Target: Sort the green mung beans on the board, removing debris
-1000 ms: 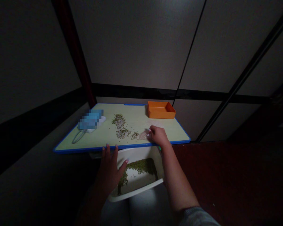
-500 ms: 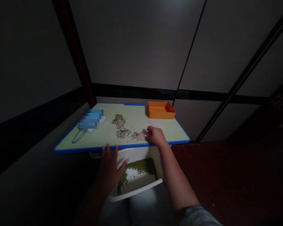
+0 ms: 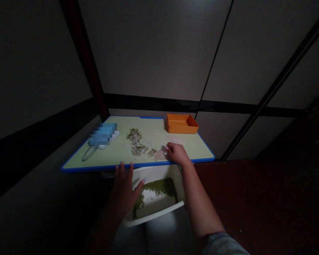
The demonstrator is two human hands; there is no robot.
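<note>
My left hand [image 3: 124, 189] is open, fingers spread, with its fingertips at the table's blue front edge and its thumb over a white tub [image 3: 159, 213]. Green seeds or beans [image 3: 159, 187] lie along the tub's far and left sides. Above the table, my right hand [image 3: 177, 153] is closed in a pinch on a thin, pinkish, see-through piece [image 3: 161, 153] whose exact kind I cannot make out. Just left of that piece lies a small cluster of grains [image 3: 152, 152]. Farther left is a larger patch of greenish and pale grains [image 3: 136, 142].
The pale yellow table [image 3: 114, 156] has a blue rim. An orange open box [image 3: 182, 128] stands at its back right. At the left lies a blurred-out blue object [image 3: 103, 134] with a looped strap [image 3: 89, 153]. Grey panels [image 3: 154, 53] rise behind the table.
My right hand has shifted slightly left with the see-through piece, closer to the small cluster of grains. My left hand and the tub stay in place.
</note>
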